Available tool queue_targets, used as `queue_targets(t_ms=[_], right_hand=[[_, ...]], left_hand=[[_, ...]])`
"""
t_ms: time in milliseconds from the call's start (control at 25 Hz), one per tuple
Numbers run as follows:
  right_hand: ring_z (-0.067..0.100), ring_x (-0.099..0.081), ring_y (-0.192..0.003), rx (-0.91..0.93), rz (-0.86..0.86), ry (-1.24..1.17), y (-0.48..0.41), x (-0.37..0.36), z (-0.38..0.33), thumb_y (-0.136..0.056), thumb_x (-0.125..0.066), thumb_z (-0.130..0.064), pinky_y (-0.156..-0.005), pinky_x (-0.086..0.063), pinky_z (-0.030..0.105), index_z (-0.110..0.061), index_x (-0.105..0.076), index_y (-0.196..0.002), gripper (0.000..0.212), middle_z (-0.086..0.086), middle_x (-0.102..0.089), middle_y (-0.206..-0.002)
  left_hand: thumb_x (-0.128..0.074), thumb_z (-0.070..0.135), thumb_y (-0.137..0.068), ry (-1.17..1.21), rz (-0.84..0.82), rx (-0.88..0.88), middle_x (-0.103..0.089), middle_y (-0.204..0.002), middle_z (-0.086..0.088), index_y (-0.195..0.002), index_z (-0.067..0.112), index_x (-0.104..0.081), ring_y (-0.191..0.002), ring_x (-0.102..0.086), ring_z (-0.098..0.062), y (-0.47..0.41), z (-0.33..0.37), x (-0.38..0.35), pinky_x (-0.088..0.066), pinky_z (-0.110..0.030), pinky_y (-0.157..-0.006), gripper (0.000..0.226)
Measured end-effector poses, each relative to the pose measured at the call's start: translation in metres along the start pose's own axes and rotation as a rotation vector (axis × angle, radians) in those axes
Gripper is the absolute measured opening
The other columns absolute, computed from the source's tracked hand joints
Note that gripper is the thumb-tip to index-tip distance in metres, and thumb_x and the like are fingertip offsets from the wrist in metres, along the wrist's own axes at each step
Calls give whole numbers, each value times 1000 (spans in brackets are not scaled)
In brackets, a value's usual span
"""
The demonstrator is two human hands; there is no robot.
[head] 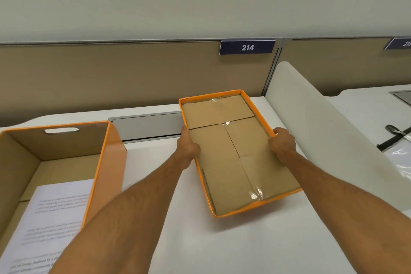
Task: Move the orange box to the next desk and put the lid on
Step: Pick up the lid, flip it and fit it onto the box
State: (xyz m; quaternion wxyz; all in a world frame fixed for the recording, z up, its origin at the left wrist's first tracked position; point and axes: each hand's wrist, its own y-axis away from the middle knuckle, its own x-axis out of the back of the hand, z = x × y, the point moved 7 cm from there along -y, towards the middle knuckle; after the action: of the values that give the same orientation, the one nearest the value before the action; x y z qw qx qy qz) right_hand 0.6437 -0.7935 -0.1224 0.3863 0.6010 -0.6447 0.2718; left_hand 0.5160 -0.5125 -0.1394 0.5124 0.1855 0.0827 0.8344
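While both hands clasp the upturned lid (231,151), the left hand (188,148) pinches its left long rim, thumb laid on the brown inner face, and the right hand (282,142) curls over the right long rim at about the same point along its length. The lid lies hollow side up, orange rim raised around taped cardboard, its long axis running away from the person and slanting slightly left at the far end. Whether it is resting on the white desk (222,247) or just lifted clear cannot be told.

Off to the left of both hands sits the orange box (111,167), open, with a cut-out handle in its far wall and a printed sheet (55,213) inside. The left hand is the nearer one to it. As I judge it, the lid must be turned over and carried leftward to close the box, though which desk counts as the next one is not plain.

On the partition (133,78) behind, a dark plate (247,47) reads 214; a second plate (400,44) at the right edge is cut off. The sheet's text is too blurred to read.
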Motion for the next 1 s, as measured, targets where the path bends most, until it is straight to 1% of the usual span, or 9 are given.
queue_targets(t_ms=[120, 200, 320, 440, 480, 640, 720, 840, 1000], right_hand=[[30, -58, -92, 18, 8, -54, 15, 20, -25, -90, -55, -4, -77, -49, 35, -3, -64, -115, 27, 19, -61, -115], [32, -60, -99, 36, 15, -82, 26, 30, -47, -89, -57, -4, -78, -50, 35, -1, -66, -113, 26, 20, -62, -116], [34, -61, -96, 80, 40, -141, 52, 40, -88, -89, -57, -4, -79, -53, 39, 1, -67, -108, 22, 21, -64, -111], [33, -61, -93, 104, 44, -209, 84, 40, -127, -91, -57, -8, -80, -54, 43, 0, -67, -108, 21, 21, -64, -108], [31, -60, -90, 124, 41, -227, 98, 38, -141, -91, -57, -9, -79, -54, 41, 0, -66, -109, 22, 21, -64, -108], [33, -61, -97, 209, 1, -308, 156, 22, -193, -93, -56, -8, -80, -52, 39, -2, -62, -119, 27, 21, -63, -114], [29, -58, -94, 230, -16, -330, 187, 10, -214, -94, -57, -9, -81, -51, 38, -2, -61, -121, 28, 19, -63, -116], [23, -52, -90, 252, -18, -352, 229, -9, -240, -95, -57, -11, -78, -47, 35, -2, -60, -121, 28, 18, -62, -117], [22, -55, -91, 276, -71, -377, 283, -38, -264, -95, -58, -14, -74, -48, 33, -5, -59, -120, 27, 17, -62, -117]], left_hand=[[-51, -19, -83, 65, -11, -87, -52, -118, -2, -136, 17, -39, -99, -52, -17, 13, 26, 27, -52, -31, -72, 65], [-49, -19, -85, 96, 35, -127, -52, -121, -4, -137, 16, -39, -101, -52, -17, 20, 43, 50, -53, -32, -75, 63], [-46, -20, -84, 134, 65, -187, -51, -121, -3, -142, 16, -33, -106, -52, -18, 36, 67, 92, -54, -34, -82, 70], [-48, -21, -82, 87, 29, -242, -54, -122, -4, -142, 19, -32, -99, -57, -17, 55, 84, 139, -55, -28, -69, 74], [-49, -22, -81, 68, 13, -258, -55, -123, -6, -141, 19, -32, -101, -58, -19, 62, 88, 157, -55, -28, -69, 75], [-45, -24, -82, 39, 27, -280, -57, -128, -13, -138, 15, -39, -116, -59, -29, 88, 92, 233, -55, -44, -92, 68], [-42, -23, -84, 31, 43, -288, -59, -128, -13, -137, 15, -41, -115, -60, -29, 100, 90, 272, -55, -46, -92, 66], [-42, -22, -84, -1, 44, -307, -59, -127, -11, -136, 16, -41, -111, -60, -27, 120, 84, 322, -56, -41, -85, 64], [-44, -23, -84, 39, 55, -304, -54, -129, -5, -143, 15, -31, -112, -56, -22, 146, 62, 382, -53, -37, -87, 72]])
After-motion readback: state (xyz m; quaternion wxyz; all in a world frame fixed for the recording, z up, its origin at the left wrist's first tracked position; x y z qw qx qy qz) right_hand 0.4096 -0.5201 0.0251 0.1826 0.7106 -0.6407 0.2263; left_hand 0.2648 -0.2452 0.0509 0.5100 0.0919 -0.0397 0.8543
